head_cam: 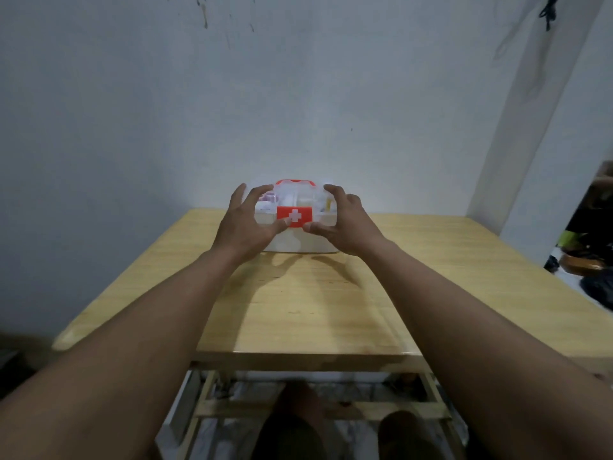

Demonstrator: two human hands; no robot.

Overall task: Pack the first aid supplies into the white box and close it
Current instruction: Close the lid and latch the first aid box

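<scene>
Hands frame the white box (pixel 300 242) at the far edge of the surface (pixel 298 310): left hand (pixel 245 224) and right hand (pixel 341 224) spread loosely, grasping nothing, thumbs seemingly pressing the red latch (pixel 294 216) shut.

Plastic box on a wood table

I see the box (pixel 300 240) as smooth white plastic with a clear glossy lid (pixel 295 195) and red latch (pixel 294 216); under it, the table (pixel 331 310) looks pale, satin wood-grain.
</scene>
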